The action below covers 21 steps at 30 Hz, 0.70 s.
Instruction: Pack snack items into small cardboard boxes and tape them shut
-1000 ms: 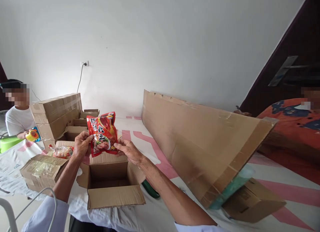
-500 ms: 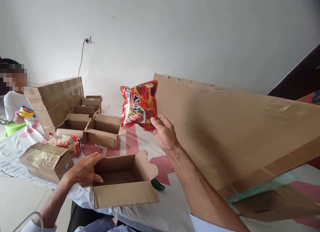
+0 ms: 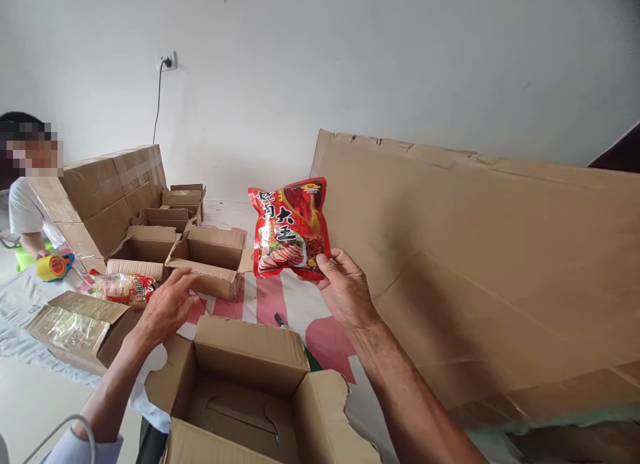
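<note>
Pinched by its lower right corner, a red printed food packet point(image 3: 290, 227) is held up by my right hand point(image 3: 345, 287), its printed front towards me. Below it, close to me, an open cardboard box point(image 3: 245, 347) stands with its flaps spread; its visible inside holds nothing. My left hand point(image 3: 167, 307) hovers beyond the box's left flap, fingers apart and holding nothing. Near that hand lie a clear and red plastic food bag point(image 3: 125, 289) and a taped-up cardboard box point(image 3: 75, 327).
Several open boxes point(image 3: 207, 251) stand behind, beside a stack of sealed cartons point(image 3: 105, 191). A large cardboard sheet point(image 3: 475, 271) leans at the right. At far left a person point(image 3: 30, 204) holds a yellow-and-blue tape dispenser point(image 3: 53, 267). A dark object point(image 3: 281, 320) lies on the cloth.
My left hand has let go of the open box and lifted away. That box now sits closer to me and turned, its flaps spread. The red packet is still in my right hand.
</note>
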### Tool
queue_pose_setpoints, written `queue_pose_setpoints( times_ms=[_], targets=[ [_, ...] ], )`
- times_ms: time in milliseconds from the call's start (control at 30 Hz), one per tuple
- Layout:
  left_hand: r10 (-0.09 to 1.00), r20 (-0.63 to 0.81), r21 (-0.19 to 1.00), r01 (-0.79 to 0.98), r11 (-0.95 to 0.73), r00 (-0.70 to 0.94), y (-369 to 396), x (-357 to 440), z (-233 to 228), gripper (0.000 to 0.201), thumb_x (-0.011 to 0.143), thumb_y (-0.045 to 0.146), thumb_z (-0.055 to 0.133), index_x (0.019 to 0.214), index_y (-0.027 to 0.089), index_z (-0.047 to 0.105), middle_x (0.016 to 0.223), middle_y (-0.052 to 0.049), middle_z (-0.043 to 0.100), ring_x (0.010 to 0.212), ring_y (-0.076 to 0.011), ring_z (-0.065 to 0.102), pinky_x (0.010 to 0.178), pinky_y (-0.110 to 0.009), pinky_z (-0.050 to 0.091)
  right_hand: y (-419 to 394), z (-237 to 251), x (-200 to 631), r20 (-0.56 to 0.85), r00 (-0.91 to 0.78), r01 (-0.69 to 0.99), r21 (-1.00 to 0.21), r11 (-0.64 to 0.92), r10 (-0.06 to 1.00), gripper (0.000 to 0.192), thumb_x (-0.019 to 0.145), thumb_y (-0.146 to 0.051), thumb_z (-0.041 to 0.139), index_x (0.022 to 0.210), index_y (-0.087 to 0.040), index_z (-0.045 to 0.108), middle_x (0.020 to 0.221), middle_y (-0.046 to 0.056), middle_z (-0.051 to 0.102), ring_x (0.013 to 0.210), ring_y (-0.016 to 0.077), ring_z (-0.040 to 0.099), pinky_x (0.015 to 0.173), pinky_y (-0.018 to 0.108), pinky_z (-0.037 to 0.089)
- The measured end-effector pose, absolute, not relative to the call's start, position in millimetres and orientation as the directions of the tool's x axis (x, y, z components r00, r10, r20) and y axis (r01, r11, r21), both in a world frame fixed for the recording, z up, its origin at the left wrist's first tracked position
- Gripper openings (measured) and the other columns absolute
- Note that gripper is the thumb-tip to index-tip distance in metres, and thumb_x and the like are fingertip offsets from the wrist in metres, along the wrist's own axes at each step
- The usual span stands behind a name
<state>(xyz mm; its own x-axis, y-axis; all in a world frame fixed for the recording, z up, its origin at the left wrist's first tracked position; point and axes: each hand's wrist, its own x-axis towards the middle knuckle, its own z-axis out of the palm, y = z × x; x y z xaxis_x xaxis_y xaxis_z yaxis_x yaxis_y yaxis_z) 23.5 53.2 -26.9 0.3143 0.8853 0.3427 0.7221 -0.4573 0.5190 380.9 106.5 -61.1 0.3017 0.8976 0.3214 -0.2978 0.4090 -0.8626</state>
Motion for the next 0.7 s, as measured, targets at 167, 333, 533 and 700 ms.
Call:
queue_pose_setpoints(
  times_ms=[167, 333, 533, 700],
  targets=[
    [0.933, 0.261, 0.367, 0.869, -0.333, 0.247, 89.0, 40.7, -48.8, 0.056, 0.092, 0.014, 0.064, 0.148, 0.021, 0.062, 0.167, -0.018, 0.053, 0.148, -0.0350, 0.059, 0.122, -0.050, 0.050, 101.5, -70.5, 384.9, 0.283, 0.304, -0.326, -0.866, 0.378, 0.910, 0.053, 0.068, -0.062, 0.095, 0.086, -0.026, 0.060, 0.079, -0.004, 0.073, 0.069, 0.0185, 0.071, 0.065, 0.033, 0.061],
    [0.916, 0.243, 0.441, 0.805, -0.397, 0.318, 84.4, 29.1, -78.0, 0.049, 0.090, 0.013, 0.061, 0.135, 0.025, 0.072, 0.153, -0.012, 0.066, 0.136, -0.0296, 0.067, 0.119, -0.043, 0.052, 98.2, -78.8, 397.7, 0.229, 0.366, -0.310, -0.884, 0.351, 0.902, 0.056, 0.061, -0.059, 0.101, 0.083, -0.025, 0.063, 0.073, -0.004, 0.072, 0.060, 0.0165, 0.068, 0.056, 0.029, 0.057],
    [0.994, 0.105, 0.290, 0.957, -0.019, -0.012, 45.8, -23.1, -95.5, 0.015, 0.094, 0.021, 0.061, 0.097, 0.021, 0.075, 0.100, -0.012, 0.077, 0.099, -0.0320, 0.075, 0.086, -0.038, 0.054, 95.8, -80.1, 396.0, 0.163, 0.368, -0.381, -0.871, 0.309, 0.915, 0.059, 0.054, -0.057, 0.105, 0.080, -0.025, 0.063, 0.076, -0.002, 0.076, 0.066, 0.0206, 0.073, 0.073, 0.042, 0.068],
    [0.999, 0.044, 0.246, 0.969, 0.003, -0.015, 27.3, -39.9, -102.1, 0.016, 0.094, 0.022, 0.060, 0.102, 0.020, 0.074, 0.104, -0.014, 0.078, 0.104, -0.0340, 0.075, 0.087, -0.039, 0.051, 97.7, -86.2, 387.2, 0.158, 0.360, -0.400, -0.864, 0.305, 0.919, 0.055, 0.056, -0.056, 0.104, 0.079, -0.026, 0.065, 0.080, 0.002, 0.078, 0.083, 0.0283, 0.079, 0.087, 0.052, 0.068]
  ],
)
